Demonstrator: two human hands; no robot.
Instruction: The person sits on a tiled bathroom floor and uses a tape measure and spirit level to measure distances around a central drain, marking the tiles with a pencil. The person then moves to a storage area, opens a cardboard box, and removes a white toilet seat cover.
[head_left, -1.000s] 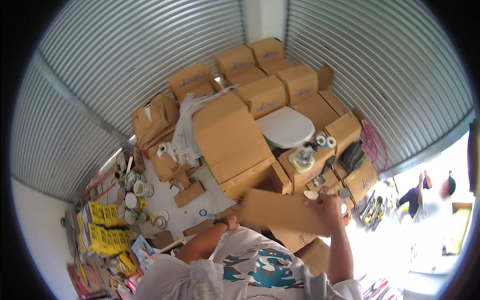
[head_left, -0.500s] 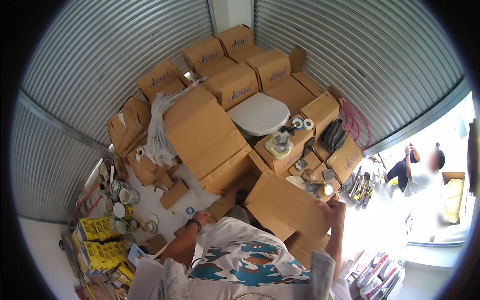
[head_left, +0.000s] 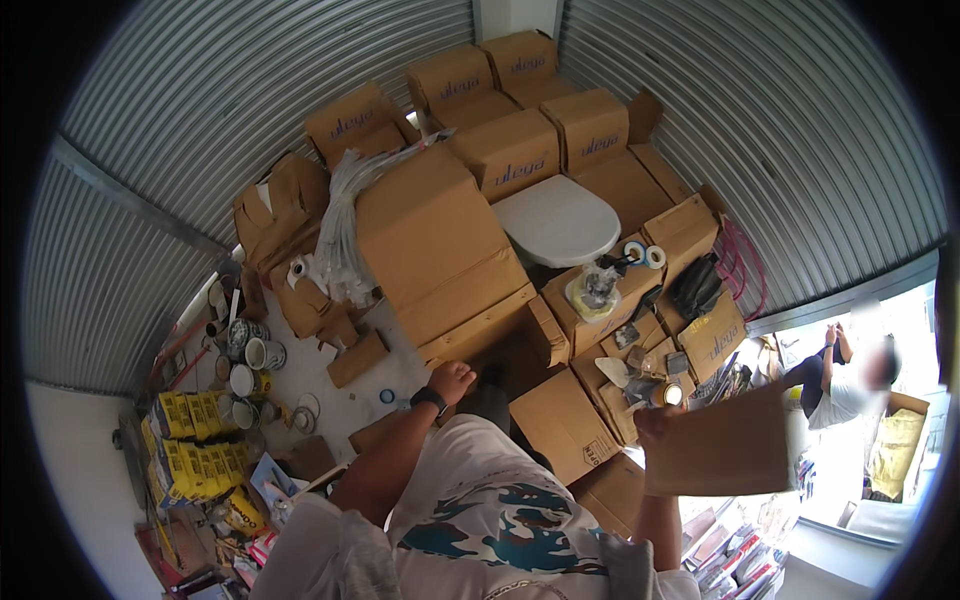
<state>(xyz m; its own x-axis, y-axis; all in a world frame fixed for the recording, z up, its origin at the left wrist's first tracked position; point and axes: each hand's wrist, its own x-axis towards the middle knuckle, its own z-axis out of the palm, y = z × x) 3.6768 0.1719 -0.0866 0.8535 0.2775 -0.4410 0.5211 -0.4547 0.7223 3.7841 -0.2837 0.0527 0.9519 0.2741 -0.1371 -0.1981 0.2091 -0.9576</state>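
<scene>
My right hand (head_left: pixel 655 428) grips the left edge of a flat brown cardboard sheet (head_left: pixel 725 445), held out to my right at chest height. My left hand (head_left: pixel 452 381) is loosely curled with nothing in it, a black watch on its wrist; it hangs just in front of the large brown carton (head_left: pixel 435 245). A smaller carton (head_left: pixel 562 420) with a printed flap lies on the floor between my hands.
Stacked brown cartons (head_left: pixel 520 110) fill the back against corrugated metal walls. A white toilet seat lid (head_left: pixel 558 222), tape rolls (head_left: pixel 645 255), a black bag (head_left: pixel 695 285), paint cans (head_left: pixel 245 355) and yellow packs (head_left: pixel 185 445) surround me. Another person (head_left: pixel 850 375) sits at the right doorway.
My right hand has swung the cardboard sheet from in front of me out to the right. My left hand has let go of it and stays near the large carton.
</scene>
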